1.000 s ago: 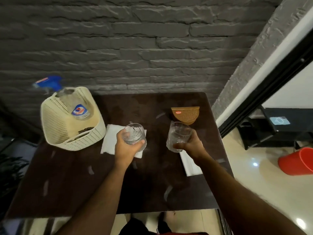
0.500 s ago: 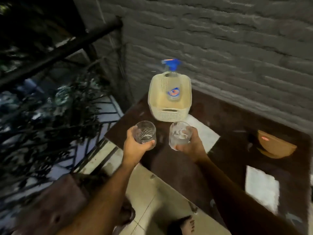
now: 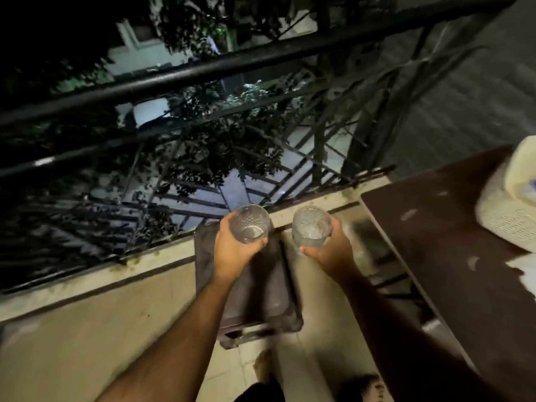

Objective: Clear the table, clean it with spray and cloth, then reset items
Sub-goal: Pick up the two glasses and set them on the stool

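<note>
Head view, looking down over a balcony edge, with the dark stool [image 3: 255, 291] taken as landmark. Much of the frame is blurred, and the upper left is lost in darkness. The brown table [image 3: 452, 256] is shown to the right of the stool and is cut off by the right edge, so only one corner and part of its top are seen. On it, at the far right, a cream perforated basket [image 3: 507, 219] is partly cropped; a pale rounded object with a blue mark is seen rising from it but is too blurred and cut off to be identified. A white patch [image 3: 522, 268] on the table nearer the viewer is likewise cropped and cannot be made out. The left glass [image 3: 251, 224] is gripped from below and the side by the left hand [image 3: 235, 250], above the far end of the stool; the fingers are curled round it. The right glass [image 3: 311, 227] is gripped in the same way by the right hand [image 3: 327, 250], just right of the stool, above the floor between stool and table. The two glasses are held close together but apart. Whether liquid is contained in either cannot be told. Beyond the stool a black metal railing [image 3: 232, 65] is seen, with foliage behind it. Beige floor tiles [image 3: 87, 343] lie around the stool, and bare feet, partly cropped, are seen near the bottom edge.
</note>
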`<action>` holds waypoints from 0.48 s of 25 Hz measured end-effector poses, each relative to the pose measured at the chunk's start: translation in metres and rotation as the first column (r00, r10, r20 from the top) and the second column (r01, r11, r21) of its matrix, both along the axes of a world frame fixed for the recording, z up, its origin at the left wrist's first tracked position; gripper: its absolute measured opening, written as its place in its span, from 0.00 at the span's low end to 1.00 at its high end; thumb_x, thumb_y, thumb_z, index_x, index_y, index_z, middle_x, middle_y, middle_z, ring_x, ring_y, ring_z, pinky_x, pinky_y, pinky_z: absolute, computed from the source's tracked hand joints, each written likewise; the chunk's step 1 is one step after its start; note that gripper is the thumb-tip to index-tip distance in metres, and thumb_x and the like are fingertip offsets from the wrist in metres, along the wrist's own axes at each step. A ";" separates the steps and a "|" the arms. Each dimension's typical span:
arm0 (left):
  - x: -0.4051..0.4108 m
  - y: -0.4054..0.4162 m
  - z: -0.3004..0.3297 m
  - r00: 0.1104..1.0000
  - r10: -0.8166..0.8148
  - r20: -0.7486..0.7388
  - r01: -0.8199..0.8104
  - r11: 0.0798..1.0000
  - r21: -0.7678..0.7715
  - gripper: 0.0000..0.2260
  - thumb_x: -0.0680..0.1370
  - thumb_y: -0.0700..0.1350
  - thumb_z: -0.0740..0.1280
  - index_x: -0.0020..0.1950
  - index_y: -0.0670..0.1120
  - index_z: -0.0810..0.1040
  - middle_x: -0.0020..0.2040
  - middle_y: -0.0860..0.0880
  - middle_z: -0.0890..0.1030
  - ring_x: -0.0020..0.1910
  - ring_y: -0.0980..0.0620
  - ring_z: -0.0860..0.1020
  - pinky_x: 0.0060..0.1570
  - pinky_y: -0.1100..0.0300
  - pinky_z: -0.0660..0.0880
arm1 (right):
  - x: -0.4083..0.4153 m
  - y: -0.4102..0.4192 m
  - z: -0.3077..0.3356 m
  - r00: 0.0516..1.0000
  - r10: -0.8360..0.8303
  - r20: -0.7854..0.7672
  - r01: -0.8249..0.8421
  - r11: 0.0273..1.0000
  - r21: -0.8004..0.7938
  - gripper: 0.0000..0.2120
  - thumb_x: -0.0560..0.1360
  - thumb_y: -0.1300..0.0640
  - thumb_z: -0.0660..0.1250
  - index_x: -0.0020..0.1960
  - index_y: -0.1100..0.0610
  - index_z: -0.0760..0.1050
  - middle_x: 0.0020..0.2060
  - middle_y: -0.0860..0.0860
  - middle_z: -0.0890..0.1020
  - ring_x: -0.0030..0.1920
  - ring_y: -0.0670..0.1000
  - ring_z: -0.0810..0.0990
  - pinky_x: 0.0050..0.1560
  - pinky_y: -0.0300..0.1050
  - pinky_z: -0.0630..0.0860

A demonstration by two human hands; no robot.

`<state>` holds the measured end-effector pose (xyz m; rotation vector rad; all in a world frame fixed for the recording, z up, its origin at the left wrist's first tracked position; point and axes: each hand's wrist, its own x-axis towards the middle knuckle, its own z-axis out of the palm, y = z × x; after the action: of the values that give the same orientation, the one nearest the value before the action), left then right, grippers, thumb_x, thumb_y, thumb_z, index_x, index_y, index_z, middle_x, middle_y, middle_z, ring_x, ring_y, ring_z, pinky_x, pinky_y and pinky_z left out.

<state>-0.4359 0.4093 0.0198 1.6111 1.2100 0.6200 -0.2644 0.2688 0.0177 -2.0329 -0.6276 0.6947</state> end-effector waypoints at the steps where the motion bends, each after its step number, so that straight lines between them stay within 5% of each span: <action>1: -0.019 0.014 -0.008 0.999 0.037 -0.002 -0.037 0.999 -0.012 0.39 0.60 0.45 0.82 0.66 0.51 0.66 0.59 0.52 0.77 0.57 0.55 0.76 0.59 0.60 0.73 | -0.016 0.017 -0.010 1.000 0.021 0.009 -0.021 0.999 -0.029 0.42 0.61 0.59 0.81 0.71 0.54 0.65 0.57 0.51 0.79 0.58 0.53 0.77 0.53 0.40 0.68; 6: -0.087 0.055 -0.068 0.981 0.184 -0.068 -0.191 0.974 -0.120 0.41 0.58 0.45 0.82 0.66 0.51 0.65 0.58 0.50 0.79 0.54 0.53 0.78 0.57 0.57 0.75 | -0.071 0.082 -0.077 0.996 0.078 0.036 -0.070 0.982 -0.177 0.38 0.59 0.49 0.77 0.65 0.41 0.64 0.55 0.51 0.82 0.55 0.58 0.81 0.56 0.51 0.77; 12: -0.102 0.090 -0.174 0.954 0.284 -0.095 -0.296 0.942 -0.158 0.41 0.51 0.58 0.79 0.60 0.58 0.65 0.54 0.53 0.81 0.52 0.55 0.81 0.57 0.49 0.77 | -0.084 0.137 -0.171 0.978 0.156 0.136 -0.115 0.955 -0.273 0.47 0.61 0.45 0.77 0.74 0.56 0.62 0.66 0.56 0.75 0.62 0.59 0.77 0.62 0.50 0.74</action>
<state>-0.5382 0.4989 -0.1544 1.3311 1.5281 0.6280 -0.3487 0.4056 -0.1535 -2.3242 -0.8085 0.7357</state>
